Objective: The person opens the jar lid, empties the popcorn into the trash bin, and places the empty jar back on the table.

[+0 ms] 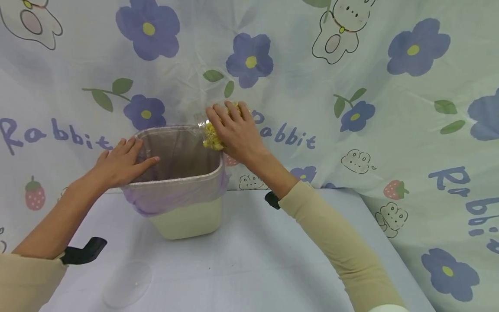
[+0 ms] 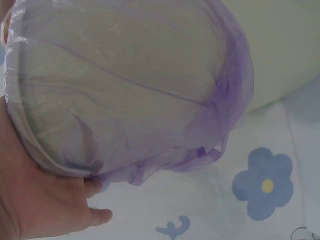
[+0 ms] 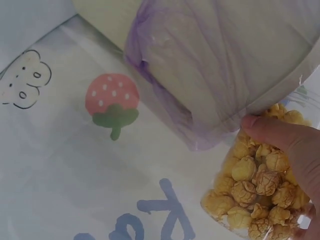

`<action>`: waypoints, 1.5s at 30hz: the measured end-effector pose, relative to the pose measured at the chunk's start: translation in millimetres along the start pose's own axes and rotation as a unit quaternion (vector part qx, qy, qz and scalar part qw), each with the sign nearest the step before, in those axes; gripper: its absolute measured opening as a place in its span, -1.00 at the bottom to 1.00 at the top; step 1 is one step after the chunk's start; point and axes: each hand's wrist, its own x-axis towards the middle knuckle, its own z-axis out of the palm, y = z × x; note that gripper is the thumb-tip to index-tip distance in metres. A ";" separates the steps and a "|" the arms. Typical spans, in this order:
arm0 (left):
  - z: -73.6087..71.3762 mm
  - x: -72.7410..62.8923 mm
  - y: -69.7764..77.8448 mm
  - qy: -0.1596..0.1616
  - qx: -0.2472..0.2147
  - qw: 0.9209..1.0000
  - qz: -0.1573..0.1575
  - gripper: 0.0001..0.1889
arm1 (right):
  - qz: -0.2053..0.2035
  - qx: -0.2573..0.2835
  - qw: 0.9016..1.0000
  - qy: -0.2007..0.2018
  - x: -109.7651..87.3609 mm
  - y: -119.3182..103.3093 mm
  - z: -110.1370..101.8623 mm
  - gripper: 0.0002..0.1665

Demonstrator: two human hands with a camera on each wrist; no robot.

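A cream trash can (image 1: 191, 221) stands on the table, its rim covered by a thin purple-tinted bag (image 1: 175, 197). My left hand (image 1: 121, 164) holds the can's left rim, thumb over the opening and fingers along the outer side. In the left wrist view that hand (image 2: 45, 200) lies against the bag-covered rim. My right hand (image 1: 241, 134) grips a clear plastic jar (image 1: 202, 125) of caramel popcorn (image 3: 265, 185). The jar is tilted, its mouth facing left over the can's right rim. Plenty of popcorn shows inside it.
A clear round lid (image 1: 127, 284) lies flat at the table's front left, with a yellow crumb on it. Behind the white tabletop (image 1: 265, 260) hangs a patterned cloth (image 1: 288, 86) with flowers and rabbits, which continues along the right side.
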 end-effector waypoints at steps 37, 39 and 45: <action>0.7 0.0 0.9 -0.004 -0.008 1.000 -0.009 0.01 | -0.029 -0.057 0.998 -0.012 2.4 -6.4 1.7 -0.17; 0.6 0.2 1.0 -0.004 -0.007 1.000 -0.010 0.01 | -0.029 -0.060 0.998 -0.008 2.3 -6.5 1.9 -0.18; -0.3 -0.4 1.7 -0.003 -0.008 1.000 -0.006 0.01 | -0.028 -0.055 0.998 0.002 3.4 -6.2 3.6 -0.24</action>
